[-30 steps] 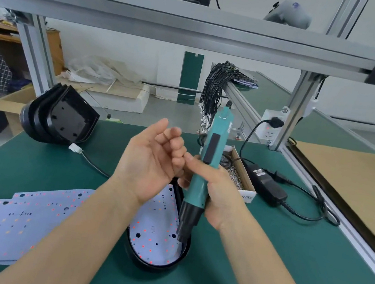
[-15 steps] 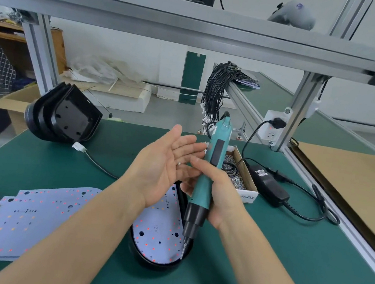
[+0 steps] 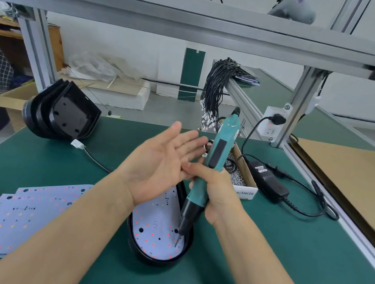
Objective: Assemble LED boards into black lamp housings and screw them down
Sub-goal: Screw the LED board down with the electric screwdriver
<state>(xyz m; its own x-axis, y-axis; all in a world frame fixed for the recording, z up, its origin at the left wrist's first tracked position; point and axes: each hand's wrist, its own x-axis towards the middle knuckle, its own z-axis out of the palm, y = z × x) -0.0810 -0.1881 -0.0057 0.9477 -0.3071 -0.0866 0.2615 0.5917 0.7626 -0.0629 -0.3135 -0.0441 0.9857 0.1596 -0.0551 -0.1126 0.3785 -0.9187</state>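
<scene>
My left hand (image 3: 164, 160) has opened out flat, palm up, from the loose curl it had a second ago, and it holds nothing I can make out; a screw may lie in the palm, but the view is too coarse to say. My right hand (image 3: 216, 189) keeps its fist wrapped round the teal electric screwdriver (image 3: 212, 167), whose bit now points down just over the LED board (image 3: 159, 231), near a hole at its right edge. That board sits inside the black housing (image 3: 139, 253) in front of me, so I judge seating is done and screwing is about to start, once a screw is fetched from the small box of screws (image 3: 237, 173) just behind the driver. The green bench mat (image 3: 285, 264) also carries a stack of spare boards (image 3: 19, 217) at left, nested empty housings (image 3: 63, 112) at the back left and a power adapter (image 3: 268, 182). An aluminium frame (image 3: 198, 23) spans overhead, with a bundle of black wires (image 3: 215, 90) hanging behind.
</scene>
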